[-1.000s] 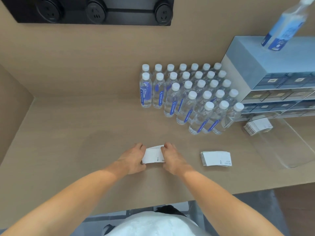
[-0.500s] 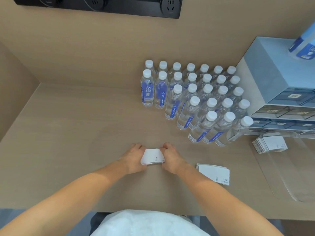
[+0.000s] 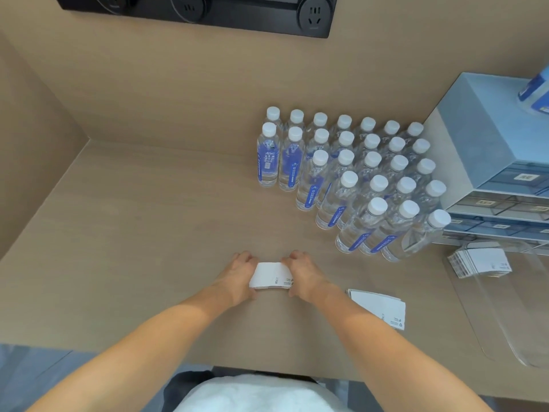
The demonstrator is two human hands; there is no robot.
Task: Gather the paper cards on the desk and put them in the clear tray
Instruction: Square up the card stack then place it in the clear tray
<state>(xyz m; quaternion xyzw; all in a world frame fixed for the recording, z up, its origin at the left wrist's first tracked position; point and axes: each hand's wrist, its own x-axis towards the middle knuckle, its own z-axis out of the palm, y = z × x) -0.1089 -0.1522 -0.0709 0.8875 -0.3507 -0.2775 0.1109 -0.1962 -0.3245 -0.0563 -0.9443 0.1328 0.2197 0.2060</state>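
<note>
A stack of white paper cards (image 3: 271, 276) rests on the desk at the centre front. My left hand (image 3: 237, 275) presses its left end and my right hand (image 3: 303, 273) presses its right end, squaring the stack between them. A second stack of cards (image 3: 380, 307) lies loose on the desk to the right of my right forearm. The clear tray (image 3: 505, 316) sits at the right edge of the desk, and a third stack of cards (image 3: 481, 263) lies in its far end.
Several rows of water bottles (image 3: 356, 179) with white caps stand behind my hands to the right. A pale blue drawer cabinet (image 3: 490, 138) stands at the far right with a bottle on top. A black socket strip (image 3: 208, 10) runs along the back wall.
Both hands stay on the same stack, pushing its ends together. My head has tilted, so the whole scene has shifted in view.
</note>
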